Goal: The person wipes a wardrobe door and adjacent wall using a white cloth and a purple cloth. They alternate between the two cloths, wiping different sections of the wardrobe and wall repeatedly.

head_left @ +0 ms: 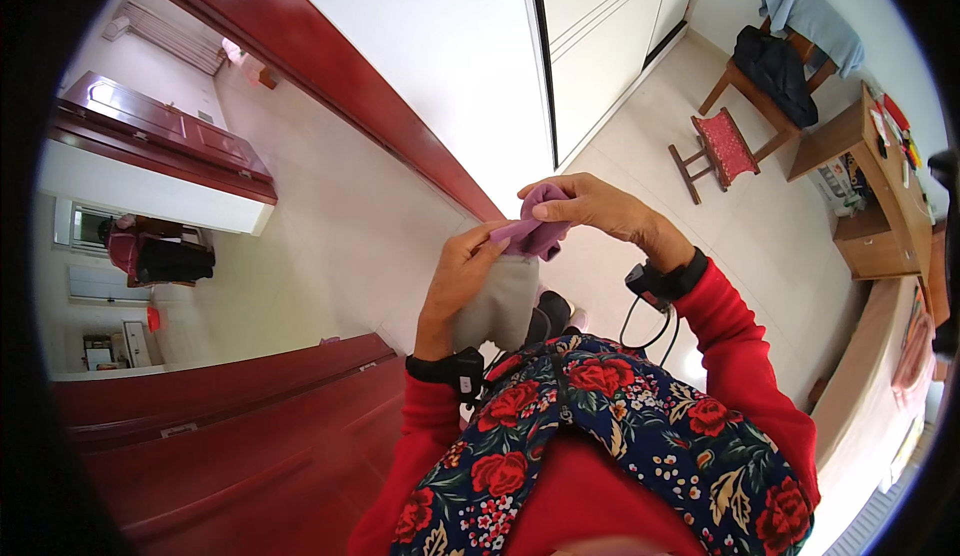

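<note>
A piece of purple cloth [545,241] is held up in front of me between both hands. My left hand [462,274] pinches its left edge between thumb and fingers. On the other side, my right hand [600,208] has its fingers closed on the bunched upper part of the cloth. A grey fabric piece [508,301] hangs just below the purple cloth, beside my left hand. I cannot tell whether the grey and purple fabrics are joined. Black bands with small devices and cables are around both wrists.
A dark red door [250,436] stands close at my left. Ahead is a white sliding wardrobe [600,36]. To the right are a small red-topped stool [727,146], a wooden chair [745,81] with clothes on it, a desk [900,181] and a bed [865,386].
</note>
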